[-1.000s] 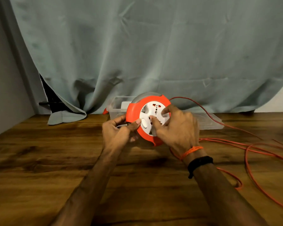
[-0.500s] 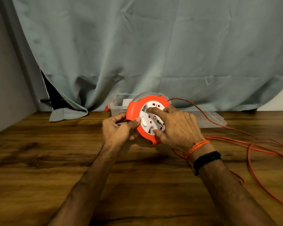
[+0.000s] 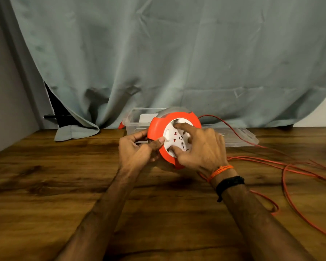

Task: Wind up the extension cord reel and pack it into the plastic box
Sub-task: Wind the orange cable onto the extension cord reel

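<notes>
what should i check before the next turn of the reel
1. Left hand steadying the reel by its orange rim: ok.
2. Right hand fingers on the white socket face: ok.
3. Cord fully wound: not ok, loops lie loose on the table to the right.
4. Loose cord free of knots: cannot tell.
5. Plastic box open and within reach behind the reel: ok.
6. Plug end located: cannot tell, out of view.

Reel hides plastic box middle. Right hand covers lower socket face. Cord cut off at right edge.
</notes>
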Available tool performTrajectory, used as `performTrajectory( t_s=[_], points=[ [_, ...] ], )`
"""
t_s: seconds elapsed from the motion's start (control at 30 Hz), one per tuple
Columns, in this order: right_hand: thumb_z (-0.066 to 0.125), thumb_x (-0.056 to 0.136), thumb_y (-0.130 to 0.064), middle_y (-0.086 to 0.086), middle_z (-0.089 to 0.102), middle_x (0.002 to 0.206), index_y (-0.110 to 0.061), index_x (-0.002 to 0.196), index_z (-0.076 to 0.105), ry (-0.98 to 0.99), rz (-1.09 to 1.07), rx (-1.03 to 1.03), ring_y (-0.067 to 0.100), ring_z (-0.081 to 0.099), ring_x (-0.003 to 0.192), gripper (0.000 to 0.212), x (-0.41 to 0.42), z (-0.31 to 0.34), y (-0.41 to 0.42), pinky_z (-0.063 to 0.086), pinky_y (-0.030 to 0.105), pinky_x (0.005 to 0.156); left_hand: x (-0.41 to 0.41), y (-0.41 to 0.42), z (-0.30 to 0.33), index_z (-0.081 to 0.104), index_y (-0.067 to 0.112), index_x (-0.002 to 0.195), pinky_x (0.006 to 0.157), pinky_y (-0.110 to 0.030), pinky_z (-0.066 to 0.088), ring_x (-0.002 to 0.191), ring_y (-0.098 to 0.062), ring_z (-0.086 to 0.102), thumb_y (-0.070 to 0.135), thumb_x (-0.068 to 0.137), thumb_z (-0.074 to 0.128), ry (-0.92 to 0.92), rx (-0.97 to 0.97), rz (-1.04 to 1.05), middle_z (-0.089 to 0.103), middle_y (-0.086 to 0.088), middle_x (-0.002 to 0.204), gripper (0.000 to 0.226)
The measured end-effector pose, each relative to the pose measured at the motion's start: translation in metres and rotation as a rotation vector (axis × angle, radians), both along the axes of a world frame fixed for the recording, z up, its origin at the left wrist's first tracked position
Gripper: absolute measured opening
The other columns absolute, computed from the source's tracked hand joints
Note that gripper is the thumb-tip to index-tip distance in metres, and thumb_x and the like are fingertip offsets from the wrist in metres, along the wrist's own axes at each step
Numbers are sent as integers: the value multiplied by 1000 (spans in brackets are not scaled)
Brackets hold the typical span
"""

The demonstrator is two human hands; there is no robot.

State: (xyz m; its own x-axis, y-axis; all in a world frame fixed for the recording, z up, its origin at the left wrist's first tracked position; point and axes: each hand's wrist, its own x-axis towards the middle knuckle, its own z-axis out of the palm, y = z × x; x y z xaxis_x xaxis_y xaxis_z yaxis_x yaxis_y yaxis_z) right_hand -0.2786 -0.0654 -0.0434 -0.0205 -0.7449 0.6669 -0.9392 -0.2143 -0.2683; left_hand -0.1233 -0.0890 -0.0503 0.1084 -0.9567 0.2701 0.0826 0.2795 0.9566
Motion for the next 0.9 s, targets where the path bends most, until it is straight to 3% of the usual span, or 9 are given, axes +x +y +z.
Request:
performTrajectory(
  t_s=[0.07,0.13,0.2,0.3,0.47,0.57,0.7,0.8,0.9],
  points=[
    [72,67,-62,4,74,104,-31,120,65,-302,-27,-2,29,67,101,62,6,-2,-2,53,36,84,-2,0,0,71,23,87,69,-57,58,79,-43,71,7,71,82,-4,-5,0,74,6,66,25],
    [73,70,-62,9,74,106,-18,110,68,-601,-69,68,29,66,103,61,11,-5,-11,52,36,89,-4,1,-2,73,19,91,68,-55,59,77,-39,73,8,71,82,0,4,-11,76,3,71,25],
    [72,69,-65,11,76,85,-12,96,68,-852,-46,122,26,72,85,59,13,-6,-13,57,39,85,-6,3,-2,72,9,105,63,-45,61,72,-29,75,8,70,82,7,15,-15,77,-6,84,36],
    [73,77,-56,7,70,53,-22,77,54,-937,33,161,17,68,48,39,13,-6,-11,61,37,71,-6,3,-4,71,7,109,56,-36,61,69,-24,75,6,70,82,6,24,-23,76,-11,90,40],
    [63,71,-72,10,75,76,-18,95,60,-791,23,203,28,74,72,59,15,-4,-16,60,44,76,-3,2,-2,70,18,98,59,-39,62,67,-20,75,7,71,81,11,39,-25,74,3,77,31],
    [59,71,-73,9,74,98,-19,106,66,-449,-92,144,32,69,94,65,8,0,-11,56,42,83,0,2,0,70,15,102,58,-38,62,62,-14,73,7,74,79,27,47,-12,73,2,78,31],
    [57,75,-63,4,74,86,-29,116,58,10,-81,-27,32,68,89,54,0,9,1,53,38,73,4,1,3,70,7,109,52,-31,59,62,-11,73,6,75,78,72,64,13,73,-5,86,35],
    [62,73,-57,1,73,92,-34,123,55,164,-21,-53,35,67,89,56,1,12,5,49,38,68,6,1,4,69,4,112,49,-27,57,64,-12,73,5,76,77,101,76,11,73,-7,88,37],
    [62,78,-51,2,68,112,-42,136,45,229,55,34,33,64,101,61,-1,14,8,49,39,77,7,1,4,68,4,115,48,-26,57,71,-15,73,5,77,77,84,69,9,74,-11,96,40]
  ],
)
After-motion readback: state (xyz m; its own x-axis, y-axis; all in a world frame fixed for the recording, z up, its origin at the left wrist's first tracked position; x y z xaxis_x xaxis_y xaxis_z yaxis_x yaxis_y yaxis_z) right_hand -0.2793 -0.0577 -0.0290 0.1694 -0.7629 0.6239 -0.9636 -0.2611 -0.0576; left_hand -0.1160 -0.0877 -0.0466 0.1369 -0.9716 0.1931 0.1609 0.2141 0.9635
